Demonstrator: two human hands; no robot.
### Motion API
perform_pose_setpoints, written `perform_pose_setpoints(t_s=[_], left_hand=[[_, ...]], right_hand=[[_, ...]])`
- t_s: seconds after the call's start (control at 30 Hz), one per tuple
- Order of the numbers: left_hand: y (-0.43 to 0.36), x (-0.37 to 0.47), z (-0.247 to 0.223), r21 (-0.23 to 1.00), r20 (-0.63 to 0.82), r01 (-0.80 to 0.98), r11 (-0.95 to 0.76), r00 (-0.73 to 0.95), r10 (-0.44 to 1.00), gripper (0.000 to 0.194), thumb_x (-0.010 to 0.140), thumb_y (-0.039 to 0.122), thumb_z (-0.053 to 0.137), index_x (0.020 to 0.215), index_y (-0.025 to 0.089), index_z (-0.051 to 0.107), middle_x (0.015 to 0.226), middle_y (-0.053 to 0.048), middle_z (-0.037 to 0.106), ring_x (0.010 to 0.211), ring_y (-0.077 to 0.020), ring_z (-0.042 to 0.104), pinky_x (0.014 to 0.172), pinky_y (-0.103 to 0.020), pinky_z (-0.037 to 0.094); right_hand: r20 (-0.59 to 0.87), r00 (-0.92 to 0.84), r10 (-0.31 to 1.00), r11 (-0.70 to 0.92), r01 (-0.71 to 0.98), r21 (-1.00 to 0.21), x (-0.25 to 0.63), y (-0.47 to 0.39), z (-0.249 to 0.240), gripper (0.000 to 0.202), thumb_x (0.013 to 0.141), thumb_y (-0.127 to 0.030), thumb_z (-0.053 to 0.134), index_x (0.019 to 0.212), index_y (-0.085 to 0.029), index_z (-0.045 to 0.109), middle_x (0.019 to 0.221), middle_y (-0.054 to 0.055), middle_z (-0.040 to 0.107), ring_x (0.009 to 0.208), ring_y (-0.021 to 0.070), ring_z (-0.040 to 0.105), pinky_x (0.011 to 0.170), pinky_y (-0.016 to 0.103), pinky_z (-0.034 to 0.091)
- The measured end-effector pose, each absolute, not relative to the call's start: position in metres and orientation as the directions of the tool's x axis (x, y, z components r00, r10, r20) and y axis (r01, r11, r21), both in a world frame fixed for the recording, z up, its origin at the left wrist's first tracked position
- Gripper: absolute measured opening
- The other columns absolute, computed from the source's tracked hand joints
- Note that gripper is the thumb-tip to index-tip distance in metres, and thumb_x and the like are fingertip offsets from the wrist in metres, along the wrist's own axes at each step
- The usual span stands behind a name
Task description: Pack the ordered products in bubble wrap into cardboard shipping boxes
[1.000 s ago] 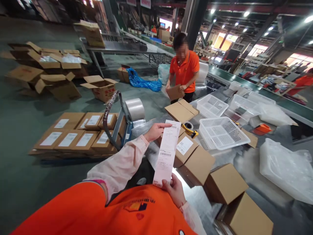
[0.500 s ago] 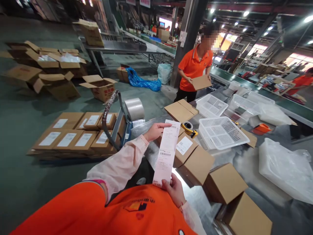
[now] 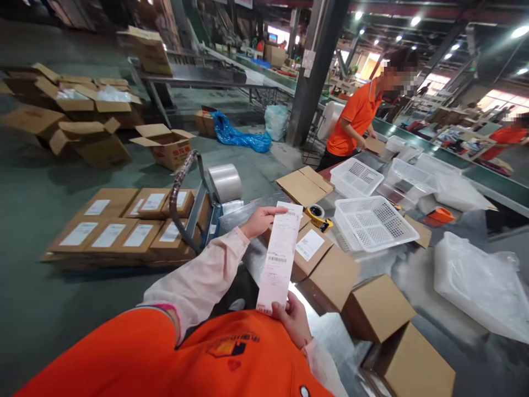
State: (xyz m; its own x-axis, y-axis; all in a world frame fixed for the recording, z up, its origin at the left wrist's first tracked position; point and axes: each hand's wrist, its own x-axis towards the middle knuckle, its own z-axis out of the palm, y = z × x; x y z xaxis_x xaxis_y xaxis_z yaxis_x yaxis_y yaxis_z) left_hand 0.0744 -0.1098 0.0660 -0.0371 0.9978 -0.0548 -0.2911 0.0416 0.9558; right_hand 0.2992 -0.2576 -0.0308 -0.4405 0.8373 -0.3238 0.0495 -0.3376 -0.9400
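Observation:
A long white strip of printed shipping labels [image 3: 279, 259] with barcodes is stretched upright in front of my chest. My left hand [image 3: 261, 222] grips its upper end, the index finger lying across the edge near the top. Down at the lower end, my right hand [image 3: 294, 320] pinches the strip with the thumb on its face. Just beyond the strip stands a closed carton [image 3: 312, 248] with a white label on top. A yellow tape dispenser [image 3: 320, 219] rests beside it. More brown cartons [image 3: 379, 306] line the metal table to the right of my right hand.
White perforated baskets [image 3: 374, 220] and a plastic-filled tray [image 3: 475, 281] are on the metal table. A flattened carton [image 3: 305, 184] lies at its far edge. To the left, a blue hand cart [image 3: 202, 209] carries labelled cartons [image 3: 111, 237]. A co-worker in orange [image 3: 355, 121] stands across the table.
The co-worker has moved right and bent toward the table with the cardboard piece. My hands hold the label strip almost as before; the view has shifted slightly.

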Motion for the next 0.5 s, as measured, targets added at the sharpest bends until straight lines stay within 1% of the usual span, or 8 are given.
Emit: perform_pose_setpoints(t_s=[0.07,0.2,0.33,0.5], left_hand=[[-0.1101,0.0748,0.0668,0.958,-0.064,-0.281,0.050,-0.042,0.997,0.036,0.060,0.018,0.075,0.095,0.011,0.078,0.103,-0.012,0.077,0.108,-0.0319,0.066,0.089,-0.035,0.052],[-0.1104,0.0756,0.0680,0.958,-0.071,-0.280,0.056,-0.043,0.997,0.035,0.061,0.016,0.073,0.095,0.010,0.078,0.102,-0.012,0.077,0.109,-0.0323,0.066,0.090,-0.035,0.051],[-0.1102,0.0757,0.0689,0.960,-0.064,-0.275,0.046,-0.057,0.996,0.035,0.060,0.013,0.070,0.094,0.010,0.078,0.102,-0.013,0.076,0.107,-0.0313,0.067,0.091,-0.036,0.051],[-0.1089,0.0757,0.0676,0.960,-0.059,-0.276,0.042,-0.054,0.997,0.037,0.059,0.015,0.071,0.095,0.010,0.078,0.105,-0.014,0.076,0.107,-0.0309,0.067,0.093,-0.037,0.050]], right_hand=[[-0.325,-0.442,0.836,-0.335,0.058,-0.941,0.2994,-0.2573,-0.0317,0.060,0.075,-0.062,0.072,0.117,-0.020,0.061,0.100,0.009,0.076,0.085,0.0260,0.073,0.078,0.040,0.060],[-0.311,-0.451,0.836,-0.333,0.033,-0.942,0.2993,-0.2575,-0.0356,0.060,0.075,-0.062,0.072,0.117,-0.020,0.061,0.101,0.009,0.076,0.087,0.0260,0.073,0.080,0.041,0.059],[-0.311,-0.446,0.839,-0.324,0.049,-0.945,0.2996,-0.2575,-0.0369,0.059,0.076,-0.062,0.071,0.116,-0.020,0.061,0.097,0.009,0.076,0.083,0.0249,0.073,0.077,0.040,0.059],[-0.303,-0.457,0.836,-0.318,0.046,-0.947,0.3002,-0.2559,-0.0337,0.058,0.077,-0.061,0.071,0.117,-0.020,0.061,0.098,0.009,0.076,0.086,0.0258,0.073,0.080,0.041,0.059]])
